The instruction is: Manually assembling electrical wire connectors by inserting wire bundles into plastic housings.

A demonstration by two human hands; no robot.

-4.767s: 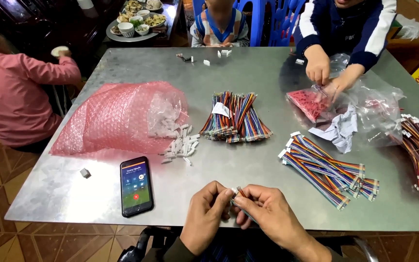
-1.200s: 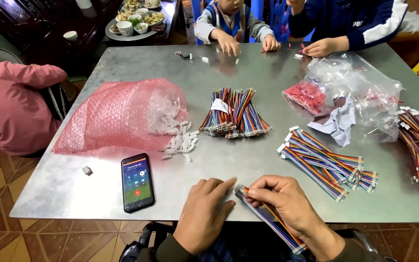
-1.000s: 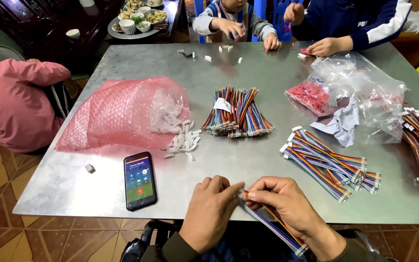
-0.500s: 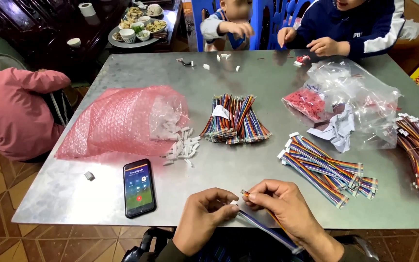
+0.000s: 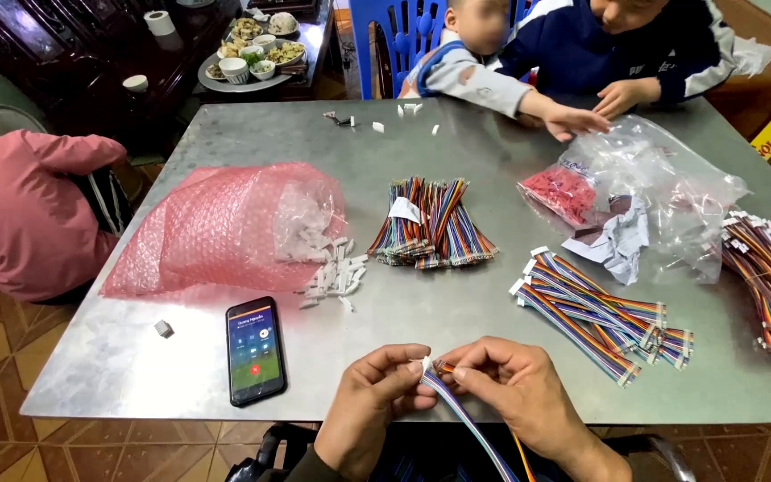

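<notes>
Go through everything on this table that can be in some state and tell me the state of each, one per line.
Phone: screen lit, lying flat.
Pink bubble bag: open, white connectors spilling out.
Clear bag: open, crumpled.
Middle cable bundle: tied together.
Ribbon cable: pinched between left hand and right hand.
</notes>
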